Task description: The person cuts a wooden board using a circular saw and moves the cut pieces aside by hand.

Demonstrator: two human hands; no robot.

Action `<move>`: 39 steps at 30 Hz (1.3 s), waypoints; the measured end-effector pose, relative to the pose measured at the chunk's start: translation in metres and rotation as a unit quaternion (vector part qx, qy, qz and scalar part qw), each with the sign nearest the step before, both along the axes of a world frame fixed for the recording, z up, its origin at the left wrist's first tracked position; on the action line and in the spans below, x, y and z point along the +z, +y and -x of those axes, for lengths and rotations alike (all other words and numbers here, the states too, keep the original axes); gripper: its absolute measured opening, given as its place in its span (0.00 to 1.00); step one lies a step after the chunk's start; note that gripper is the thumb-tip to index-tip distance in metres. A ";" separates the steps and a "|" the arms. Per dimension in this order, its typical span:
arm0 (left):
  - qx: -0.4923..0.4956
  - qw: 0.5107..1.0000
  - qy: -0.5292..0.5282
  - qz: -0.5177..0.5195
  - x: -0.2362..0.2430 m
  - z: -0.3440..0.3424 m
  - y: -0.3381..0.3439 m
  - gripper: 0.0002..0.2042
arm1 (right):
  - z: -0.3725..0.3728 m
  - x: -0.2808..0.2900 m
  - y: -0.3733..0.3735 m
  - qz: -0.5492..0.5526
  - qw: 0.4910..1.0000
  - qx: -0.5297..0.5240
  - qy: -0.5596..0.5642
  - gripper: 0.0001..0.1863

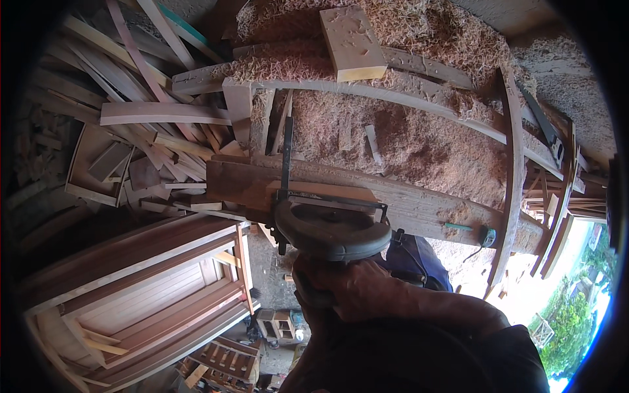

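Observation:
A grey-black power tool [332, 236] with a looped handle and a black side bar rests over a reddish board [341, 191] on the long plank bench. My right hand [357, 285] is closed on the tool's rear, just behind the loop. My left hand [308, 288] is beside it, wrapped round the near part of the tool, its fingers partly hidden. Right of the tool, a small teal-and-black tool [483, 236] lies on the weathered plank [426, 203].
Shavings [419, 137] fill the bench frame, with a wood block [350, 42] atop. Loose boards [157, 111] pile at left above a wooden cabinet frame [144, 288]. A handsaw [540, 121] is at right, near upright curved slats [511, 183]. Greenery [570, 314] shows through an opening.

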State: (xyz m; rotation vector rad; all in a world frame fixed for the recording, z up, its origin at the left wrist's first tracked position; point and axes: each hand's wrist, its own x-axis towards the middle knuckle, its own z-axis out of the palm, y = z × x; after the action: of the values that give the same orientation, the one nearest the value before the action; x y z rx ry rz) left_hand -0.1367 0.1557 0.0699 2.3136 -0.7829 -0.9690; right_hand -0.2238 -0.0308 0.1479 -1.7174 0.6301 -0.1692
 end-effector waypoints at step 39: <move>0.024 0.999 -0.023 0.031 -0.009 -0.020 -0.014 0.21 | -0.011 -0.003 -0.001 -0.011 0.998 0.037 0.039 0.22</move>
State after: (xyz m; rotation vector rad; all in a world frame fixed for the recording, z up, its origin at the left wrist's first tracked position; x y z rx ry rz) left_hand -0.1170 0.1416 0.0604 2.2989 -0.7607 -0.8610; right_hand -0.2132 -0.0319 0.1448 -1.7301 0.6216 -0.0425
